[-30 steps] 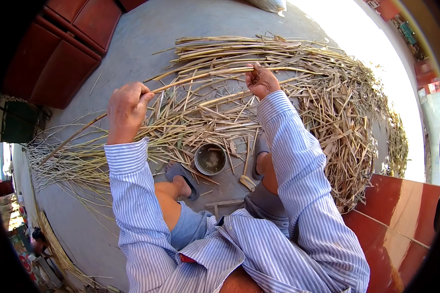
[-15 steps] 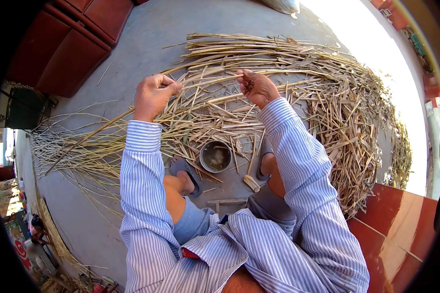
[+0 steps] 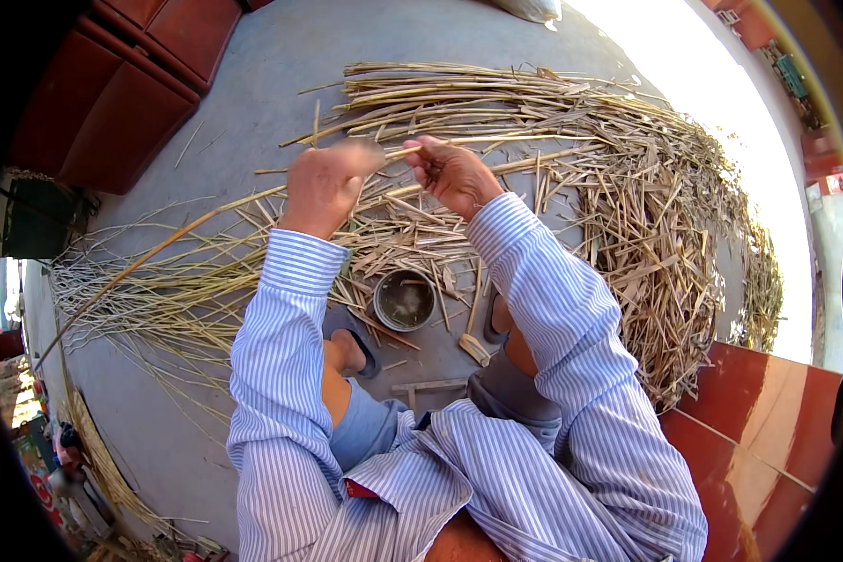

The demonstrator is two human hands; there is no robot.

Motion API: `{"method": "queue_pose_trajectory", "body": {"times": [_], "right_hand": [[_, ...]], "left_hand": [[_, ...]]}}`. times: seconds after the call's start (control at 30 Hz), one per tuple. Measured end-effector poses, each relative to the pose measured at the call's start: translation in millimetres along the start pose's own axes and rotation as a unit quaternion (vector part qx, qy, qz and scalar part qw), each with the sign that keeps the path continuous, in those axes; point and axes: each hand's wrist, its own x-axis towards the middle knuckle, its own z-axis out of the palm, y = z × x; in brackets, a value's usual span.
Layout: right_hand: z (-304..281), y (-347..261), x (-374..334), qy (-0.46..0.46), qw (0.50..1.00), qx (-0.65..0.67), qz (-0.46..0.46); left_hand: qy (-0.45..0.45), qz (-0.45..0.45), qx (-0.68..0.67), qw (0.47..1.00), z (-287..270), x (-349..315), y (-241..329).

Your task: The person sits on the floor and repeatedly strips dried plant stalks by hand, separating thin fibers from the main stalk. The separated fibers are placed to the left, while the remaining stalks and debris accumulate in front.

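While both fists, left hand (image 3: 323, 184) and right hand (image 3: 451, 173), clench it, the cane (image 3: 159, 251) slants down-left.

I see one long, thin cane strip (image 3: 206, 225), pale yellow-tan, gripped near its upper end where my left hand (image 3: 326, 183) and right hand (image 3: 451, 173) close on it, nearly touching. From the grip it runs down and away to my left in a gentle bow, its far end low over the grey floor. A short stub shows between the two fists.
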Motion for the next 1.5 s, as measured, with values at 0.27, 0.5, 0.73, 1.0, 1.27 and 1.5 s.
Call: {"method": "queue_pose_trajectory", "body": {"times": [0.27, 0.5, 0.73, 1.0, 1.27, 1.5], "right_hand": [[-30.9, -30.2, 3.1, 0.155, 0.984, 0.015, -0.085], [-33.9, -34.4, 7.1, 0.204, 0.976, 0.008, -0.074], [-22.9, -39.5, -3.2, 0.181, 0.981, 0.005, -0.068], [-26.8, -51.3, -15.0, 0.167, 0.980, -0.030, -0.103], [-7.7, -48.4, -18.9, 0.141, 0.979, -0.045, -0.141], [-108.1, -107.7, -16.3, 0.170, 0.951, 0.125, -0.224]], "left_hand": [[0.038, -0.042, -0.020, 0.998, -28.5, -11.8, -4.1], [0.093, 0.066, 0.081, 0.990, -30.8, -10.9, 8.9], [0.128, 0.039, 0.108, 0.985, -47.7, -13.0, -1.2], [0.097, 0.023, 0.083, 0.991, -54.5, -15.1, -14.2], [0.010, -0.004, -0.017, 1.000, -41.0, -8.3, -6.7], [-0.060, -0.102, -0.052, 0.992, -52.5, -32.5, -29.1]]}}
